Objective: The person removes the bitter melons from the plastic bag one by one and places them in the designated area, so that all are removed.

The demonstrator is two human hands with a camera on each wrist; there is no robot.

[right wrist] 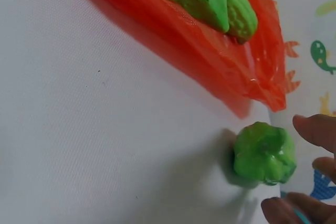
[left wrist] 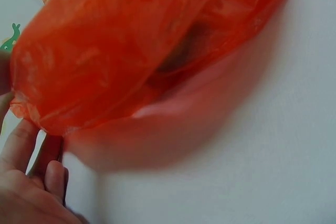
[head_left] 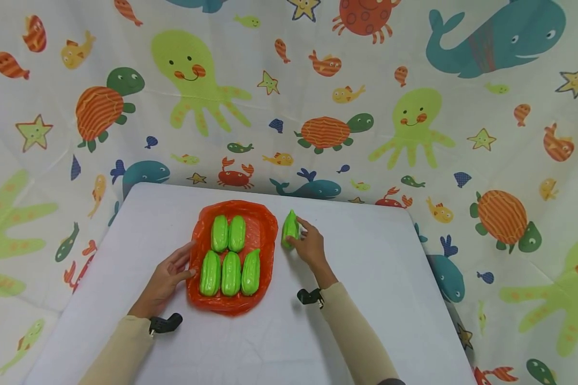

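A tray or shallow bowl [head_left: 192, 291] wrapped in shiny red plastic holds several green ridged vegetables [head_left: 231, 274] in two rows. My left hand [head_left: 166, 278] rests against its left rim, thumb and fingers extended; in the left wrist view the fingertips [left wrist: 22, 137] are at the edge of the red plastic [left wrist: 100, 66]. To the right of the tray, one more green ridged vegetable [head_left: 289, 227] stands apart on the table. My right hand [head_left: 313, 248] is right beside it, with spread fingers around its right side. The right wrist view shows gaps between this vegetable [right wrist: 264, 152] and the fingertips [right wrist: 302, 124].
A white cloth covers the table [head_left: 366, 278]. Behind it and at both sides hangs a curtain [head_left: 250, 144] printed with sea animals. A black wrist camera [head_left: 166, 323] is strapped at my left cuff and another camera [head_left: 309, 296] at my right.
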